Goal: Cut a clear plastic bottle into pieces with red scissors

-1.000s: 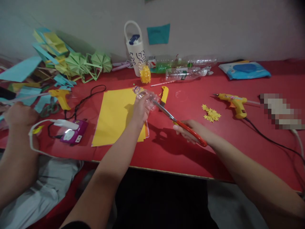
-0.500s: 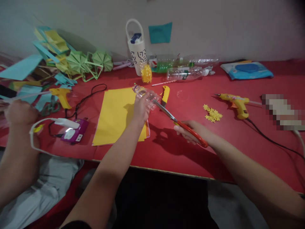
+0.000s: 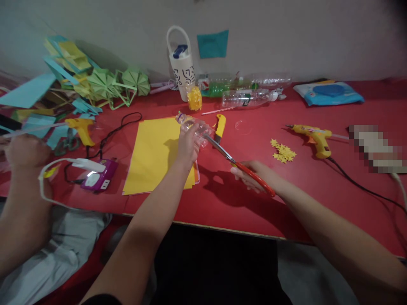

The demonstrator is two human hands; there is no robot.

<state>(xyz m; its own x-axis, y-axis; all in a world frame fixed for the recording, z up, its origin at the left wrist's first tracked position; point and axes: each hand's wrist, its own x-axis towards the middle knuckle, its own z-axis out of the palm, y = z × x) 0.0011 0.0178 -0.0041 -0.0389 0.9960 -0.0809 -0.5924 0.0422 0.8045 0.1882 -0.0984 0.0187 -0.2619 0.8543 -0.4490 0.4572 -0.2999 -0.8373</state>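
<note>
My left hand (image 3: 190, 142) is closed round a clear plastic bottle piece (image 3: 206, 130), its neck pointing up and left above the yellow paper (image 3: 152, 154). In my right hand (image 3: 254, 176) is a pair of scissors (image 3: 251, 173) with red handles. Their metal blades reach the bottle's right end; whether they bite into the plastic I cannot tell. Just behind the blades lies a yellow utility knife (image 3: 220, 126). A clear plastic ring (image 3: 243, 127) rests on the red table to the right of the knife.
Yellow paper stars (image 3: 283, 152) and a yellow glue gun (image 3: 313, 136) lie on the right. At the back stand a white tumbler (image 3: 183, 74), plastic bottles (image 3: 246, 98) and a wipes pack (image 3: 329, 93). Left are a purple power strip (image 3: 101, 176), folded paper (image 3: 104, 82) and another person's arm (image 3: 27, 186).
Both hands, the bottle piece and the scissors keep nearly the same pose. The whole view has shifted very slightly.
</note>
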